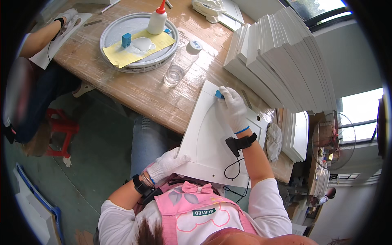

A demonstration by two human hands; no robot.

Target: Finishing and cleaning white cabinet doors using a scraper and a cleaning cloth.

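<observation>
We see a green-grey floor [96,171] below a brown wooden table [132,92] whose glossy top shines in places. To the left we spot a red stool [67,131] standing on that floor. At the right, a plain grey wall [350,47] runs between a dark-framed upper window [320,7] and a lower window [365,107], bright white, with a round caged fan [335,134] near it
</observation>
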